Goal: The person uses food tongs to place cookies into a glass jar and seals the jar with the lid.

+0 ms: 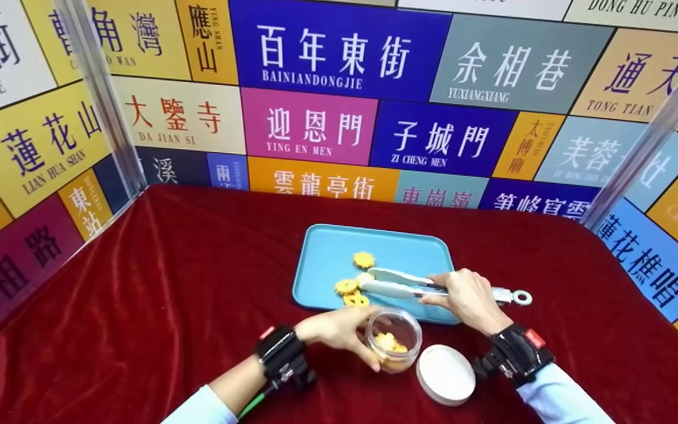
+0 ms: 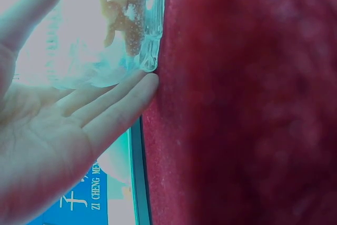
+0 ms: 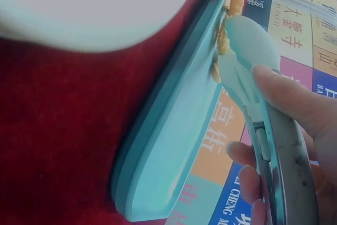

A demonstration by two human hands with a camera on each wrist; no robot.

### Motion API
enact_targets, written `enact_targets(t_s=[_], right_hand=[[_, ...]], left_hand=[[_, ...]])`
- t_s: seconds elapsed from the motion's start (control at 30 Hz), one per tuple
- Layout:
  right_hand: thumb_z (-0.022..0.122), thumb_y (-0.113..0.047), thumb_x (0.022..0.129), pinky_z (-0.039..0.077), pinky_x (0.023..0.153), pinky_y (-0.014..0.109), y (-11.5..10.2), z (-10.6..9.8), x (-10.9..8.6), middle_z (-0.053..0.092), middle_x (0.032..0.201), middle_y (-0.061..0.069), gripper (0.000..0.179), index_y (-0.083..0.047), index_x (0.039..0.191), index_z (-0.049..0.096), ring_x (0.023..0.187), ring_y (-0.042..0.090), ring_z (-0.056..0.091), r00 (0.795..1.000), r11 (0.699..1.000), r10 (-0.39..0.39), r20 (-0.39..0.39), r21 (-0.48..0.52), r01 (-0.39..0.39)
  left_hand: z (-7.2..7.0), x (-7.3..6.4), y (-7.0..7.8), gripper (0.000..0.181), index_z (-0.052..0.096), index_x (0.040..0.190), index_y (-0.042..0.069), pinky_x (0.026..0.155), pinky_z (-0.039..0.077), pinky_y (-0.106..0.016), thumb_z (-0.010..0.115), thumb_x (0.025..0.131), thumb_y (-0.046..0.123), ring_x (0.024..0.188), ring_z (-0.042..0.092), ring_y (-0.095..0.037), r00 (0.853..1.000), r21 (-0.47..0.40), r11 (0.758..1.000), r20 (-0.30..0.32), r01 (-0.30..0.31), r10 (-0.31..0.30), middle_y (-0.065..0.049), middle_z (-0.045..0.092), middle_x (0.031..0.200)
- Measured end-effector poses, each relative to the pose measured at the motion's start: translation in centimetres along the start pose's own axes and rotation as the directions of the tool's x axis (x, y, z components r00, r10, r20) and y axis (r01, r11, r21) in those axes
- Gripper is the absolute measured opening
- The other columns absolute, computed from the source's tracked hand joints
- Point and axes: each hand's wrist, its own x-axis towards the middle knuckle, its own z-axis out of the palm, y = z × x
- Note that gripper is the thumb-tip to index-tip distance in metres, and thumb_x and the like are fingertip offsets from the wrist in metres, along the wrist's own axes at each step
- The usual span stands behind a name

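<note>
My left hand holds a clear round jar, thumb on the near side and fingers on the far side. The jar has no lid on and leans, with small yellow snack pieces inside. My right hand grips metal tongs with pale blue-green heads around the middle of their arms. The tong tips are at yellow, flower- and ring-shaped snacks near the left part of a blue tray. Another round snack lies just behind the tips.
A white round lid lies on the dark red cloth, right of the jar and below my right wrist. Panels with printed street names stand behind and beside the table, with clear corner posts.
</note>
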Motion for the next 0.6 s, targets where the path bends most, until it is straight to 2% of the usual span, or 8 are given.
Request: enact_targets(t_s=[0.13, 0.4, 0.6], right_hand=[[0.075, -0.039, 0.064, 0.039, 0.043, 0.031, 0.1, -0.4, -0.4, 0.066, 0.070, 0.000, 0.038, -0.014, 0.092, 0.072, 0.056, 0.017, 0.055, 1.000, 1.000, 0.004, 0.003, 0.011, -0.004], [0.076, -0.037, 0.063, 0.033, 0.043, 0.026, 0.7, -1.5, -1.2, 0.057, 0.059, -0.007, 0.033, -0.016, 0.089, 0.072, 0.051, 0.010, 0.043, 1.000, 1.000, 0.002, -0.019, 0.026, -0.001], [0.076, -0.039, 0.061, 0.033, 0.044, 0.025, 1.3, -2.6, -2.2, 0.066, 0.072, 0.001, 0.042, -0.011, 0.092, 0.072, 0.053, 0.011, 0.045, 0.998, 0.998, 0.020, -0.058, 0.059, -0.016]], left_hand=[[0.0, 0.0, 0.0, 0.073, 0.044, 0.126, 0.007, 0.090, 0.036, -0.016, 0.080, 0.064, 0.021, 0.107, 0.049, -0.007, 1.000, 0.003, 1.000, 0.001, -0.003, 0.003, -0.003, 0.054, 0.118], [0.0, 0.0, 0.0, 0.075, 0.041, 0.128, 0.007, 0.091, 0.036, -0.017, 0.080, 0.065, 0.018, 0.108, 0.049, -0.008, 1.000, -0.033, 0.999, 0.009, -0.008, 0.008, -0.004, 0.053, 0.120], [0.0, -0.1, 0.0, 0.075, 0.041, 0.129, 0.009, 0.090, 0.036, -0.017, 0.079, 0.065, 0.018, 0.108, 0.049, -0.009, 1.000, -0.045, 0.999, 0.012, 0.025, -0.025, -0.003, 0.052, 0.120]])
